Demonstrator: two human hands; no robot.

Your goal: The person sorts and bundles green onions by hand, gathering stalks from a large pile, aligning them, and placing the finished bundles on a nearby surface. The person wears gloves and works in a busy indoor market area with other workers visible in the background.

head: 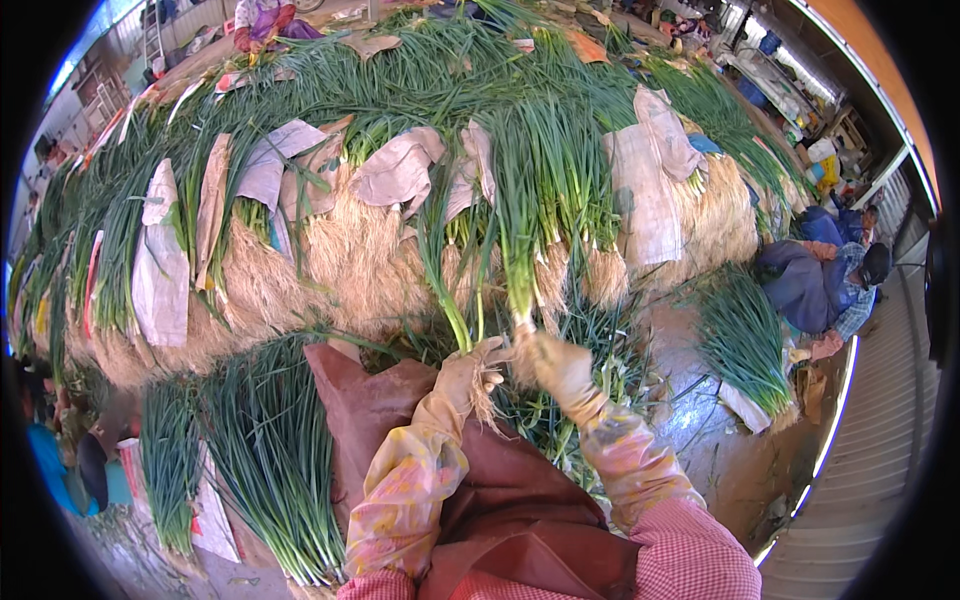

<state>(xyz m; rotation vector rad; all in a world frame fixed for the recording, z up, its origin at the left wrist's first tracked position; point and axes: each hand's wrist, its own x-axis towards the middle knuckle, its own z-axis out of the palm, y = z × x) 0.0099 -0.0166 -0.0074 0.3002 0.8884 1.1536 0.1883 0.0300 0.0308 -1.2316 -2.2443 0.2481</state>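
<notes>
Both my hands wear pale rubber gloves and meet over the dark red apron (517,480) on my lap. My left hand (465,375) is closed around a few green onions (450,307), their leaves pointing away and their roots hanging below the fingers. Just to its right, my right hand (555,367) grips the root end of a thicker green onion bunch (519,270), whose leaves stretch over the pile. Fingers of the right hand are partly blurred. Right beyond the hands lies a large heap of green onions (555,150) with tan roots facing me.
Cloth pieces (397,169) lie over parts of the heap. Trimmed bunches (277,457) rest on the floor at left, and another bunch (750,345) at right beside a seated person (832,285). Loose leaves (615,360) litter the wet floor (697,405). Another person (270,22) sits beyond the heap.
</notes>
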